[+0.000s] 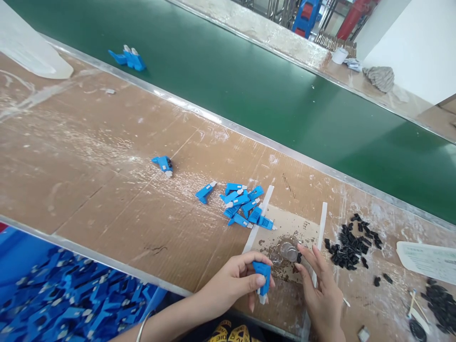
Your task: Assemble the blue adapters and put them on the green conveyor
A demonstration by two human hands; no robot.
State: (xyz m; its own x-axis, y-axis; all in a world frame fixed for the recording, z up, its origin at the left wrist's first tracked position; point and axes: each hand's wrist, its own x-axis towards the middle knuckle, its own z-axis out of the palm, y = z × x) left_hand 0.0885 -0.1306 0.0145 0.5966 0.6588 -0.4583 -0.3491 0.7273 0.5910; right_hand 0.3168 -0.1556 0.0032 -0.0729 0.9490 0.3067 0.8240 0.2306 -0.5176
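My left hand (245, 280) is closed around a blue plastic part (262, 278) with a white tip, the tip pointing down. My right hand (320, 285) has thumb and forefinger closed on a small black piece (298, 258). That piece is at the edge of a small clear round dish (288, 251), on a stained, wet-looking patch of the board. Just beyond my left hand lies a pile of similar blue parts (242, 202). To the right of my right hand is a loose heap of small black pieces (351, 244).
A green conveyor belt (231, 80) runs across the far side, carrying blue parts (130, 59). At lower left, a bin holds many blue parts (71, 304). Further right are a white card (427, 261), cotton swabs (413, 301) and another black heap (441, 304).
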